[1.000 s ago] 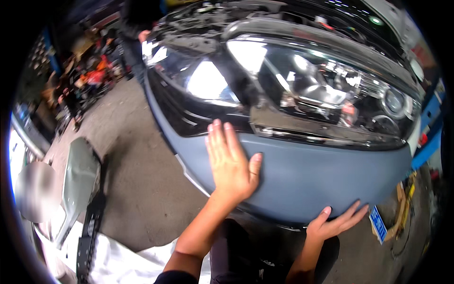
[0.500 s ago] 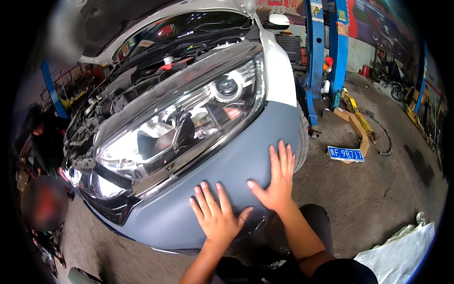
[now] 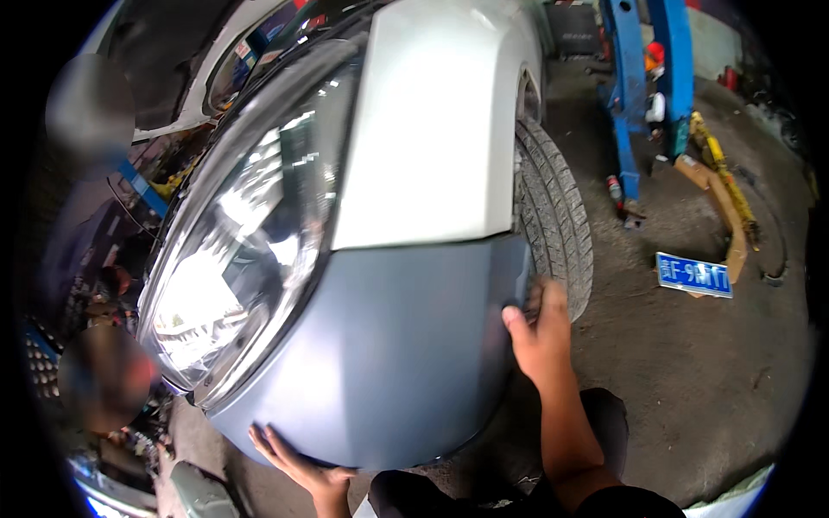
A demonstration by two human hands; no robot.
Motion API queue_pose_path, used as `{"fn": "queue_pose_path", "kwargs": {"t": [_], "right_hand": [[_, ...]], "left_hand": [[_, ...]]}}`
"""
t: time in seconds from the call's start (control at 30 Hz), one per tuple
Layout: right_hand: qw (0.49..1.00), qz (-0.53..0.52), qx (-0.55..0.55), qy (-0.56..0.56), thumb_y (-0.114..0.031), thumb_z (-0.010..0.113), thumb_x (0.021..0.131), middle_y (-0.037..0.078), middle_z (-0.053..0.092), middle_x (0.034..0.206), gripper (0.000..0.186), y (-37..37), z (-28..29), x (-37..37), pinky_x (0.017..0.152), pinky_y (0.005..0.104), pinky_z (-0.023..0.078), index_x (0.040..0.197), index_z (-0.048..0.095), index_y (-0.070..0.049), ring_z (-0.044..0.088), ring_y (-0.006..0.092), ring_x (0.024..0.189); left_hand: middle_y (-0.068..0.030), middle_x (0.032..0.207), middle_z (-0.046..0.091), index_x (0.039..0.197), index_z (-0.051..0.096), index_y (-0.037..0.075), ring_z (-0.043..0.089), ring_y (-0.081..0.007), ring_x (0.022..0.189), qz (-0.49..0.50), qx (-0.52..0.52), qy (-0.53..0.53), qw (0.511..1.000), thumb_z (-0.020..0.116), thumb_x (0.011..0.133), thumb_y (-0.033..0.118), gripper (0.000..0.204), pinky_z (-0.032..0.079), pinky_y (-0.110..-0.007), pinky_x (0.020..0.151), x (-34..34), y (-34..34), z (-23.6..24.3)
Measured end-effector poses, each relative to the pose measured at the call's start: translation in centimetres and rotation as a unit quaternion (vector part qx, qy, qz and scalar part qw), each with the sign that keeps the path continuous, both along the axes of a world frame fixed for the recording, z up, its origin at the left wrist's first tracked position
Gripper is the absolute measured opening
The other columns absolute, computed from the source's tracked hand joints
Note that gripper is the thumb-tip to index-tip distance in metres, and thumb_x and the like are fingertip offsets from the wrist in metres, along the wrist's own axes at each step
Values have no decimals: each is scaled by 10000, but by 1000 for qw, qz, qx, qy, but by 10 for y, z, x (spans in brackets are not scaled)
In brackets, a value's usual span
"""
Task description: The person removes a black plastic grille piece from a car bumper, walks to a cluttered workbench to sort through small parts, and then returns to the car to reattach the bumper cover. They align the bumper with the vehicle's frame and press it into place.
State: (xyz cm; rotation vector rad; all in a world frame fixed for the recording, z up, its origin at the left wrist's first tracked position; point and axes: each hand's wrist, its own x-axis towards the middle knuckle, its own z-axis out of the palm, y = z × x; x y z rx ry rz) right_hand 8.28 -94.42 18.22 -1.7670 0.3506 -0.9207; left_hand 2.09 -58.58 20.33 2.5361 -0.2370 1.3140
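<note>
A grey bumper (image 3: 406, 345) covers the car's front corner, below a clear headlight (image 3: 233, 259) and a white fender (image 3: 432, 129). A thin dark seam shows where bumper and fender meet. My right hand (image 3: 544, 337) is at the bumper's rear edge beside the tire (image 3: 557, 216). Its thumb lies on the outer face, and its fingers curl behind the edge, partly hidden and blurred. Low on the bumper's front, my left hand (image 3: 298, 466) rests with fingers stretched out along the surface.
Blue lift posts (image 3: 673, 78) stand at the back right. On the floor near them lie a blue license plate (image 3: 695, 276), a bent cardboard piece (image 3: 730, 216) and a yellow bar (image 3: 712, 147). A raised hood (image 3: 164, 60) is at upper left.
My view has shifted toward the wheel side. My right hand went from lying flat on the bumper to its rear edge; my left hand moved left and lower along the bumper.
</note>
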Motion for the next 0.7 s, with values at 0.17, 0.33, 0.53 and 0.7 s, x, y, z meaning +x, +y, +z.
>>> {"fn": "queue_pose_path", "kwargs": {"t": [0.17,0.33,0.53,0.7], "right_hand": [[975,177,75,-115,-384,762,770,160,570,616,438,-6,-44,24,493,380,448,775,581,15,564,337,534],[968,214,49,-120,-248,694,858,128,525,544,372,-20,-35,29,427,372,396,627,500,-30,528,295,453],[910,324,241,-91,-264,651,913,100,496,512,336,-28,-9,21,408,315,374,718,520,-24,513,187,421],[871,416,259,-42,-232,636,923,77,580,582,289,-32,-25,28,501,267,427,784,580,15,584,117,560]], "left_hand": [[-230,1547,179,1505,178,26,260,-396,1400,79,-185,-54,978,194,861,795,1003,231,-536,1132,-12,-38,-73],[-117,1524,289,1479,289,72,284,-329,1385,105,-305,45,946,265,973,600,731,205,-452,1152,-13,-46,-112],[-96,1515,313,1474,312,126,270,-298,1396,-412,-816,-200,353,313,966,560,668,237,-510,1123,-6,-98,-81],[-92,1503,329,1472,313,118,302,-313,1372,-380,-836,-225,325,259,960,615,716,247,-481,1125,-1,-142,-60]]}}
